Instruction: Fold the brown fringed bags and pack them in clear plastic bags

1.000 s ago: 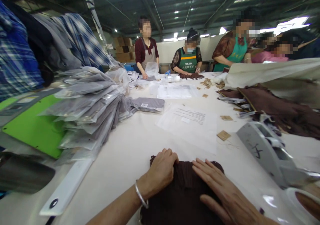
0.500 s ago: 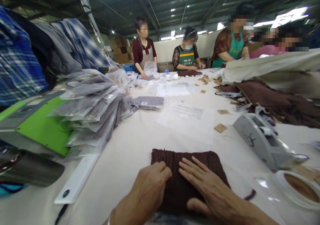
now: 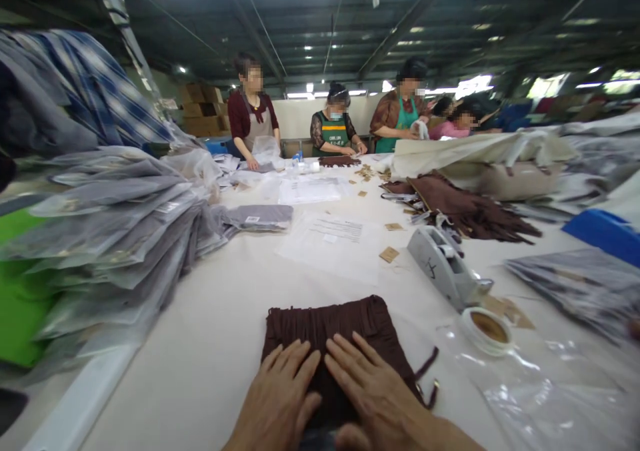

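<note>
Smoothing, two-handed: dark brown folded garment [image 3: 327, 319], lying on the white table [image 3: 210, 344] directly in front of the person.

Left hand [image 3: 280, 397]: palm down, fingers extended and slightly spread, laid on the cloth; gripping nothing. Right hand [image 3: 377, 394]: likewise flat, fingers long and close to the left's, thumb out to the side; gripping nothing.

Handling, as judged: light, even pressure from the centre outward would suit; fingers kept flat, so as not to drag the gathers askew. The far edge looks a little uneven, and squaring it by small pats seems better than pulling. The loose cord [image 3: 427, 364] with shiny ends, out past the right side, is best kept from catching under the palm.

Garment: soft-looking matte cloth, roughly rectangular, finely gathered along the far edge.

Tape dispenser [image 3: 443, 267]: grey, hard, wedge-like, handwritten mark on its side. Tape roll [image 3: 495, 349]: pale ring, just beside the dispenser. Clear film [image 3: 555, 404]: glossy, crinkled, right of the garment. Bagged grey goods [image 3: 130, 231]: slippery-looking, fanned stack at left. Card tag [image 3: 389, 255]: stiff brown square.
</note>
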`<state>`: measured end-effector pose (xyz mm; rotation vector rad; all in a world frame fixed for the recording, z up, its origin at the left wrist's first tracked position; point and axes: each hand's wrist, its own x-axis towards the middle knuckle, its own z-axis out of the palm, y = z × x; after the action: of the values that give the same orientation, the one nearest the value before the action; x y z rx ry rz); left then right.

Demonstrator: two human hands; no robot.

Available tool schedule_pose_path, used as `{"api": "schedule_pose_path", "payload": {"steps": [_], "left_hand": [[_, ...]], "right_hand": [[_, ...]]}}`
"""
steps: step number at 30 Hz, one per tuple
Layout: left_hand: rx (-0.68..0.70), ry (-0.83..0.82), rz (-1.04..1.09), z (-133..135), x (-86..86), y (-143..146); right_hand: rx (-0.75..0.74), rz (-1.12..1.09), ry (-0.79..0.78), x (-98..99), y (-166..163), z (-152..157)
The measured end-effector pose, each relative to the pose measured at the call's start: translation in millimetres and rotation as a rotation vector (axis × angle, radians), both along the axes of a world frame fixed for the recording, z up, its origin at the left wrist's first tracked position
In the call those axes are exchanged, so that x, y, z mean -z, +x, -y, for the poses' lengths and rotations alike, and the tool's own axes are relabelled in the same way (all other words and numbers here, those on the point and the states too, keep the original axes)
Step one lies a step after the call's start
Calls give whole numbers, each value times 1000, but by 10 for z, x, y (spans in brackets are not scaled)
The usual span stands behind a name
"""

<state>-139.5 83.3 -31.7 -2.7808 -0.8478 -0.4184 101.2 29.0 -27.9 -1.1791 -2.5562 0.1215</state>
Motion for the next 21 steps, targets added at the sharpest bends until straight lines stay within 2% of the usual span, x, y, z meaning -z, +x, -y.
{"api": "schedule_pose_path", "payload": {"steps": [2, 4, 7, 9, 12, 14, 16, 18, 21], "left_hand": [[104, 161, -14, 66, 88, -79], [149, 271, -27, 73, 183, -113], [112, 280, -53, 24, 297, -97], [110, 283, -43, -27, 337, -56], [80, 308, 11, -107, 356, 47], [39, 301, 32, -151, 349, 137], [16, 286, 47, -173, 320, 227], [-7, 252, 68, -160, 256, 289], [-47, 167, 111, -73, 86, 275]], "right_hand": [[-48, 23, 110, 67, 35, 70], [-90, 25, 143, 48, 78, 125], [-109, -40, 88, -126, 229, 288], [43, -105, 70, -253, 444, 459], [505, -146, 217, -314, 982, 684], [769, -56, 353, -243, 1419, 746], [953, 119, 385, -104, 1805, 736], [1019, 218, 375, 58, 2060, 688], [976, 241, 368, 248, 2197, 628]]}}
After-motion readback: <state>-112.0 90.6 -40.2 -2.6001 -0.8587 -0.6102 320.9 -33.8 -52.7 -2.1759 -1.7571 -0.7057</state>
